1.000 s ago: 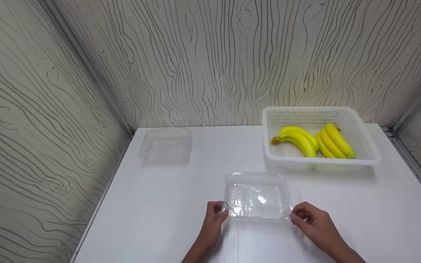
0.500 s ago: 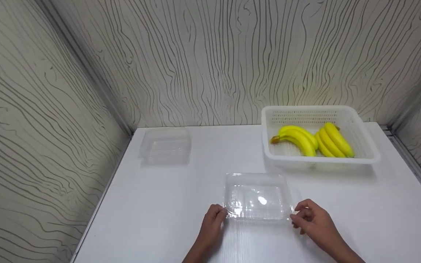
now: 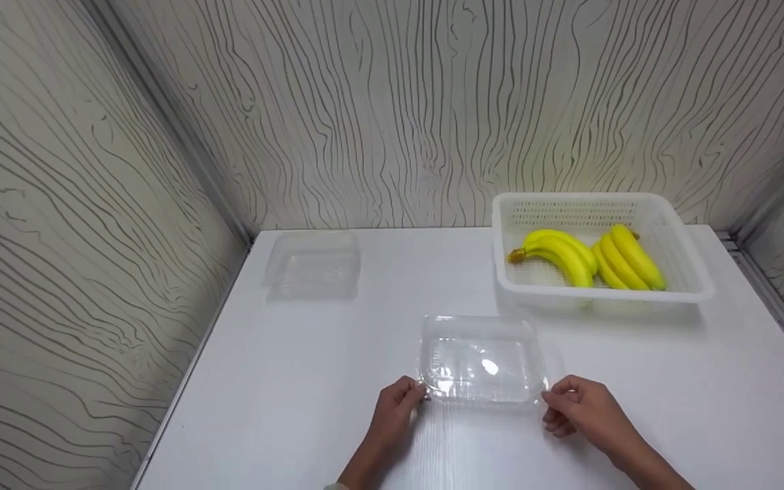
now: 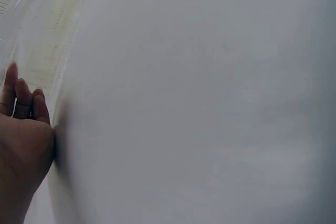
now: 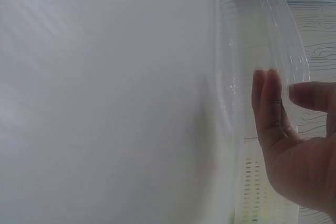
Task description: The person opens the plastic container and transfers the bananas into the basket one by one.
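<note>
A clear plastic clamshell container (image 3: 474, 361) sits on the white table in front of me, bright with reflections. My left hand (image 3: 393, 410) pinches its near left corner between thumb and curled fingers. At the near right corner, my right hand (image 3: 586, 412) pinches the rim with thumb and index finger. In the right wrist view the container's ribbed side (image 5: 252, 35) runs past the right hand's fingers (image 5: 270, 98). The left wrist view has the left hand (image 4: 23, 129) at the far left, beside the clear plastic wall.
At the back right stands a white perforated basket (image 3: 603, 294) with two bunches of bananas, one on the left (image 3: 562, 253) and one on the right (image 3: 630, 258). Another clear container (image 3: 314, 265) lies at the back left. Patterned panels (image 3: 392, 116) close off the back and sides.
The left hand's fingers have closed more tightly on the corner. The right hand's fingers have shifted slightly at the rim. The whole head view has shifted a little.
</note>
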`<state>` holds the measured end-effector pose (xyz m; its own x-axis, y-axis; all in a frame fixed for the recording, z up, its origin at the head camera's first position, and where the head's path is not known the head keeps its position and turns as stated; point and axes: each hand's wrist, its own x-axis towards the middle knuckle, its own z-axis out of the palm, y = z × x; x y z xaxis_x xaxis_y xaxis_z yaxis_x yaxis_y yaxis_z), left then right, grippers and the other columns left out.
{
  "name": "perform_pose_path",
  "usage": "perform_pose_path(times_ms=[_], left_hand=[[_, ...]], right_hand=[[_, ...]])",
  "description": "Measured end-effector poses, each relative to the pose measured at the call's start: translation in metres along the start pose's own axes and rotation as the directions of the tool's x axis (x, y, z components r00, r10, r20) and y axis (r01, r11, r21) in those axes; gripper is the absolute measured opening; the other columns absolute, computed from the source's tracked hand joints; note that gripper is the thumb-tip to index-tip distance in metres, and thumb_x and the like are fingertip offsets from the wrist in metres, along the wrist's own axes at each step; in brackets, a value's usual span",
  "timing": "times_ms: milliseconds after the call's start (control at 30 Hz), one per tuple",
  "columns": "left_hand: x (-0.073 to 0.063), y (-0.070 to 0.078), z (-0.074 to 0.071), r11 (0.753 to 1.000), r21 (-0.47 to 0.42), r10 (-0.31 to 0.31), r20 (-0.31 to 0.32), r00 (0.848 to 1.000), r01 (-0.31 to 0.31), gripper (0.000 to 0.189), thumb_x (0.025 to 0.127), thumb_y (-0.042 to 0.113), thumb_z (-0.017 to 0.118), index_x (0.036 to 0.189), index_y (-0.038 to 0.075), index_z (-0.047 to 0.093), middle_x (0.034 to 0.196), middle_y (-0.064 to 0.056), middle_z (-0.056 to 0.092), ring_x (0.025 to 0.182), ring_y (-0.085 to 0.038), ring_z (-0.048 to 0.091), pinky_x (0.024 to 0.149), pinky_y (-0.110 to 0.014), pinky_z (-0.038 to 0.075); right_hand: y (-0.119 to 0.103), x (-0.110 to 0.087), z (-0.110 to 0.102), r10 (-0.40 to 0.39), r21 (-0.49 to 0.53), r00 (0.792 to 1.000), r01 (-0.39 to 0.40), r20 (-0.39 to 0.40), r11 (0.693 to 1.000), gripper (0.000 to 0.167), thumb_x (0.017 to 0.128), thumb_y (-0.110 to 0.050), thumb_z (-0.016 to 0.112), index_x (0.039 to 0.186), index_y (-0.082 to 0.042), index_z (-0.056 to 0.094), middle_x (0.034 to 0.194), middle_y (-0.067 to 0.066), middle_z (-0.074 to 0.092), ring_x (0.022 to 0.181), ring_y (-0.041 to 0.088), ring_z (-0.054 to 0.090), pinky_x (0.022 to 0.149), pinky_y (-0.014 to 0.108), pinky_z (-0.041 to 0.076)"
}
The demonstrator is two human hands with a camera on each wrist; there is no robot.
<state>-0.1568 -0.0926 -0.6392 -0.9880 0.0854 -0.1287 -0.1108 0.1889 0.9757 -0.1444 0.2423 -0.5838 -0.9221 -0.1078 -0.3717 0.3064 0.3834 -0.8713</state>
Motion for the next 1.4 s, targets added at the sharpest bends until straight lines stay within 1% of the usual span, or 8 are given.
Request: perform_pose_path(times_ms=[167,267,400,567,733,900,1167,1400], left_hand=[[0.0026,-0.0003,-0.0001,1.000,0.007,0.003,-0.003,1.000,-0.003,0.025,0.106,0.025,0.059,0.095,0.004,0.068,0.084,0.005,0.057,0.082,-0.009,0.051,0.078,-0.022,0.042],[0.0017,0.0004,-0.0006,1.000,-0.015,-0.010,0.012,1.000,0.010,0.024,0.105,0.023,0.060,0.094,0.002,0.067,0.083,0.004,0.056,0.081,-0.009,0.051,0.077,-0.022,0.043],[0.0006,0.0005,-0.0015,0.999,-0.036,-0.019,0.018,1.000,0.019,0.023,0.104,0.022,0.061,0.094,0.002,0.066,0.083,0.004,0.057,0.082,-0.010,0.051,0.078,-0.022,0.044],[-0.0011,0.0008,-0.0014,0.999,-0.036,0.004,0.007,1.000,-0.004,0.023,0.104,0.022,0.063,0.094,0.001,0.067,0.084,0.004,0.059,0.081,-0.008,0.054,0.077,-0.021,0.046],[-0.0026,-0.0022,-0.0019,0.999,-0.040,0.018,-0.003,1.000,-0.018,0.026,0.104,0.021,0.065,0.091,-0.001,0.066,0.080,0.004,0.057,0.077,-0.006,0.052,0.074,-0.020,0.045],[-0.0026,-0.0031,-0.0011,1.000,-0.016,0.020,-0.010,1.000,-0.020,0.026,0.105,0.023,0.064,0.089,0.003,0.066,0.081,0.004,0.059,0.078,-0.008,0.054,0.076,-0.021,0.045],[-0.0050,-0.0005,-0.0013,0.999,0.016,0.040,-0.021,0.999,-0.040,0.026,0.106,0.024,0.064,0.090,0.003,0.066,0.081,0.001,0.059,0.078,-0.007,0.054,0.074,-0.020,0.045],[-0.0071,0.0050,0.0011,0.999,0.028,0.020,-0.019,1.000,-0.020,0.023,0.105,0.023,0.065,0.089,0.006,0.067,0.085,-0.003,0.065,0.076,-0.007,0.051,0.072,-0.020,0.043]], right_hand=[[-0.0019,0.0002,-0.0005,-0.020,-0.010,0.995,0.021,0.094,1.000,0.036,0.109,-0.027,0.060,0.108,0.007,0.068,0.084,0.006,0.077,0.076,0.018,0.076,0.068,0.033,0.065],[-0.0004,0.0000,-0.0005,-0.028,0.007,0.988,0.027,0.149,1.000,0.036,0.110,-0.026,0.057,0.106,0.008,0.068,0.084,0.005,0.077,0.077,0.018,0.076,0.068,0.032,0.065],[0.0015,0.0003,0.0001,-0.028,0.033,0.983,0.023,0.183,0.999,0.035,0.110,-0.026,0.056,0.105,0.007,0.067,0.084,0.004,0.077,0.078,0.017,0.076,0.068,0.031,0.064],[0.0039,-0.0013,-0.0005,-0.044,0.043,0.978,0.036,0.204,0.998,0.034,0.110,-0.027,0.057,0.102,0.005,0.067,0.084,0.003,0.077,0.078,0.016,0.076,0.068,0.029,0.063],[0.0064,-0.0020,-0.0001,-0.050,0.040,0.976,0.042,0.211,0.998,0.033,0.110,-0.027,0.057,0.101,0.003,0.067,0.083,0.002,0.077,0.077,0.015,0.075,0.067,0.029,0.062],[0.0073,-0.0022,-0.0006,-0.059,0.030,0.978,0.054,0.201,0.998,0.033,0.110,-0.026,0.056,0.100,0.004,0.066,0.082,0.002,0.076,0.075,0.015,0.074,0.065,0.029,0.061],[0.0047,-0.0024,0.0025,-0.050,-0.014,0.988,0.053,0.146,0.998,0.034,0.110,-0.027,0.057,0.096,0.004,0.065,0.077,0.001,0.073,0.071,0.017,0.070,0.061,0.030,0.060],[0.0038,-0.0017,0.0011,-0.027,-0.028,0.994,0.031,0.105,0.999,0.032,0.109,-0.026,0.060,0.094,0.003,0.065,0.073,0.001,0.069,0.067,0.016,0.068,0.058,0.027,0.058]])
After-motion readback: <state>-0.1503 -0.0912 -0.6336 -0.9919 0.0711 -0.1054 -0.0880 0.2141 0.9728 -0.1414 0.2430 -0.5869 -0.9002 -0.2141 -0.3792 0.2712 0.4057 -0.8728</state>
